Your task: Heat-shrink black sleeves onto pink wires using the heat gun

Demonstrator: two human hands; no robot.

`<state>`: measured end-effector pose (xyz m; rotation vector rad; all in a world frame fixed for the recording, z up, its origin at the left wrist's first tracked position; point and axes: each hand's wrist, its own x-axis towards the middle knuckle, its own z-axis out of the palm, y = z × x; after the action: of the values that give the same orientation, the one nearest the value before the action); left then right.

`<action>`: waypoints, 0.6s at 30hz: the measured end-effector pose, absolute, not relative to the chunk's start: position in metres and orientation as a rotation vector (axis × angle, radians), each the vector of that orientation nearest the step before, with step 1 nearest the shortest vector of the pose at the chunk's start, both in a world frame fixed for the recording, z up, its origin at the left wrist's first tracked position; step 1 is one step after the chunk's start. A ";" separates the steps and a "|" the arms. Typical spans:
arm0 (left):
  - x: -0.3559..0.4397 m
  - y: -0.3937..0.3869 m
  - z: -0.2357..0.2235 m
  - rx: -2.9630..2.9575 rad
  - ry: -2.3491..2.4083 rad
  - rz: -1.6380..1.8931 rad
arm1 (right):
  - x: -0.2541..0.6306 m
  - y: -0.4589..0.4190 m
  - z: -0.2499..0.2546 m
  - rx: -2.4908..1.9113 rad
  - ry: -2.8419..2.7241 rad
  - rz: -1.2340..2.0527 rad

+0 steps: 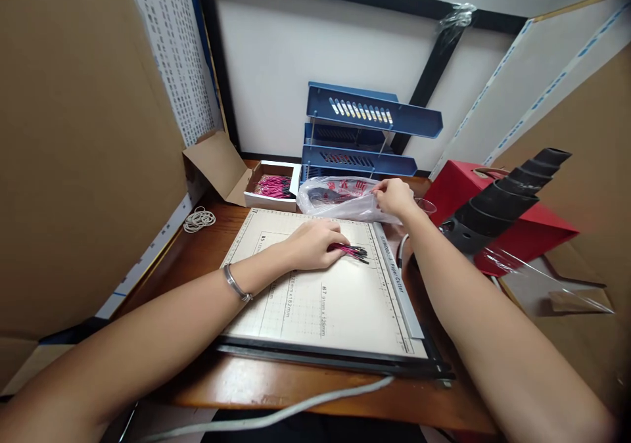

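My left hand rests on the paper cutter board, its fingers closed on a small bundle of pink and black wires that pokes out to the right. My right hand reaches further back and pinches the edge of a clear plastic bag with red print, which lies at the board's far edge and holds dark items. A silver bracelet circles my left wrist.
An open small cardboard box of pink wires sits at the back left, rubber bands beside it. A blue stacked paper tray stands at the back. A red box and black stacked cones are on the right. A grey cable runs along the table front.
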<state>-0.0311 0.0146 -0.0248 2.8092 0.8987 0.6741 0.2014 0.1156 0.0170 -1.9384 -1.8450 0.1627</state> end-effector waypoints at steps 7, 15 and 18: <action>-0.031 0.012 -0.022 2.827 0.879 0.677 | 0.191 0.114 0.029 -1.812 -1.729 0.122; -0.031 0.011 -0.019 2.827 0.899 0.646 | 0.200 0.104 0.026 -2.048 -1.815 0.244; -0.032 0.010 -0.018 2.821 0.891 0.661 | 0.208 0.104 0.018 -2.094 -1.917 0.404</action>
<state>-0.0315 0.0104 -0.0183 2.8207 0.8910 0.6611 0.2082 0.1035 0.0177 -2.0944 -1.9171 0.4038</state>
